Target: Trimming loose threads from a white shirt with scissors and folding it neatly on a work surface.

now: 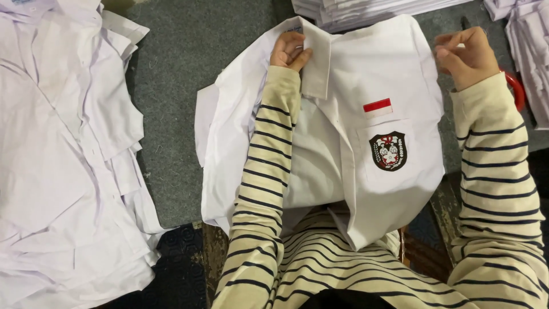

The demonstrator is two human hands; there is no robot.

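A white shirt [377, 68] lies spread in front of me on a grey carpeted surface [183, 63], its lower part hanging over my lap. It carries a small red and white patch [377, 106] above a chest pocket with a dark shield badge [388, 150]. My left hand [290, 50] pinches the shirt's collar near the top. My right hand [466, 54] hovers just beyond the shirt's right shoulder, fingers curled together; anything thin between them cannot be made out. Both arms wear cream sleeves with dark stripes.
A large heap of crumpled white shirts [63, 154] fills the left side. A neat stack of folded white cloth [366, 10] lies at the top, more white cloth [529, 40] at the top right. A red curved object [516, 87] peeks from behind my right wrist.
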